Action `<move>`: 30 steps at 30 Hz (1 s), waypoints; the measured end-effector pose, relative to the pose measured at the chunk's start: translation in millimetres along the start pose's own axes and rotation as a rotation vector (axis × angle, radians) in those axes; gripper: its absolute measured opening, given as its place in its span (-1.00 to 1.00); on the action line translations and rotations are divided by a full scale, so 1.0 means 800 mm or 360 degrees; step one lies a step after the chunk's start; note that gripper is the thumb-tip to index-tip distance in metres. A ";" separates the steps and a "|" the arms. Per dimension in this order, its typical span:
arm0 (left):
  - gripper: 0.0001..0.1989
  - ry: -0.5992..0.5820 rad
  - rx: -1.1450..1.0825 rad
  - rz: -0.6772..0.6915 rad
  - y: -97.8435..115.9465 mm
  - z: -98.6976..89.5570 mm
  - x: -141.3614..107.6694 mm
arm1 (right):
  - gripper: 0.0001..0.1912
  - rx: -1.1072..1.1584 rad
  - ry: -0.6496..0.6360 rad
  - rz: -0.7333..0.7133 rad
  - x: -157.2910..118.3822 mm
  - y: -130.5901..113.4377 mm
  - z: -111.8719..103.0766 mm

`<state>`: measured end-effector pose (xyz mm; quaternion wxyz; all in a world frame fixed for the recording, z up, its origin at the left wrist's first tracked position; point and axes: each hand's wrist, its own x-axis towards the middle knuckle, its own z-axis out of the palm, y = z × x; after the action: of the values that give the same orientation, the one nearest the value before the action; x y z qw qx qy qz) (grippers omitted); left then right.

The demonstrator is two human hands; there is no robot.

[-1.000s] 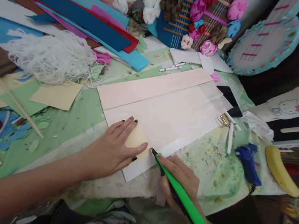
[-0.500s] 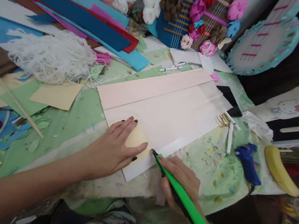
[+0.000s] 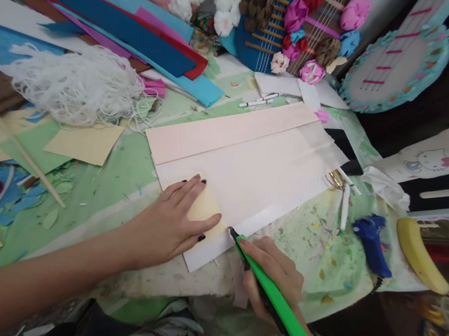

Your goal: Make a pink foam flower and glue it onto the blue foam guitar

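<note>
My left hand (image 3: 181,218) lies flat with fingers spread over a pale yellow paper piece (image 3: 206,208), pressing it onto a white board (image 3: 261,177). In my right hand (image 3: 275,275) is a green utility knife (image 3: 286,312), gripped along its body. Its dark tip meets the white board right beside the yellow piece, near the board's front edge. A pale pink strip (image 3: 231,131) lies along the board's far side. Part of the yellow piece is hidden under my left hand.
White string (image 3: 78,81) is heaped at the left, before folded coloured paper (image 3: 120,22). A blue glue gun (image 3: 373,243) and a banana-shaped yellow object (image 3: 422,255) lie at the right. Paper-flowered guitar shapes (image 3: 262,24) stand at the back; paper scraps (image 3: 25,199) litter the left.
My right hand and the utility knife have shifted slightly to the right, the tip moving a little away from my left thumb. My left hand and the board stay in place.
</note>
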<state>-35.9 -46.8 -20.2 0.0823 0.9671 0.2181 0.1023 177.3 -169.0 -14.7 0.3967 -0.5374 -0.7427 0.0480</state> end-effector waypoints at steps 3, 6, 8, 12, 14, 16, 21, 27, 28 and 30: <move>-0.59 0.0012 -0.0006 0.0005 0.000 0.000 0.000 | -0.59 0.0056 -0.0002 -0.0012 0.002 -0.001 -0.001; -0.58 0.0015 -0.0009 0.0009 0.000 0.000 0.000 | -0.58 0.0063 -0.0007 -0.0015 0.003 -0.001 -0.001; -0.57 0.0026 -0.0012 0.0005 -0.001 0.001 -0.001 | -0.59 0.0014 0.0000 -0.0008 0.002 -0.001 -0.001; -0.57 0.0028 -0.0017 -0.0005 0.000 0.000 -0.001 | -0.60 -0.0042 0.0024 0.0009 -0.002 -0.001 -0.001; -0.58 0.0019 -0.0016 -0.0007 0.000 0.000 -0.001 | -0.59 -0.0045 0.0035 0.0002 -0.002 -0.002 -0.001; -0.58 0.0016 -0.0016 -0.0008 0.000 0.000 0.000 | -0.58 -0.0029 0.0038 -0.0011 -0.001 -0.002 -0.002; -0.59 0.0007 -0.0009 -0.0006 0.000 0.000 0.000 | -0.62 -0.0005 -0.0012 0.0004 -0.001 -0.002 -0.003; -0.59 0.0001 -0.0008 -0.0007 0.000 -0.001 0.000 | -0.60 -0.0030 0.0038 0.0012 -0.005 0.000 -0.001; -0.59 0.0003 -0.0008 -0.0008 0.000 -0.001 0.000 | -0.60 -0.0027 0.0045 0.0001 -0.005 0.000 0.000; -0.59 0.0004 -0.0009 -0.0009 0.000 -0.001 0.000 | -0.59 -0.0026 0.0052 -0.0010 -0.003 -0.001 0.000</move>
<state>-36.1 -47.2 -19.7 0.0851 0.9661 0.2206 0.1038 177.4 -171.4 -15.6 0.4046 -0.5389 -0.7382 0.0319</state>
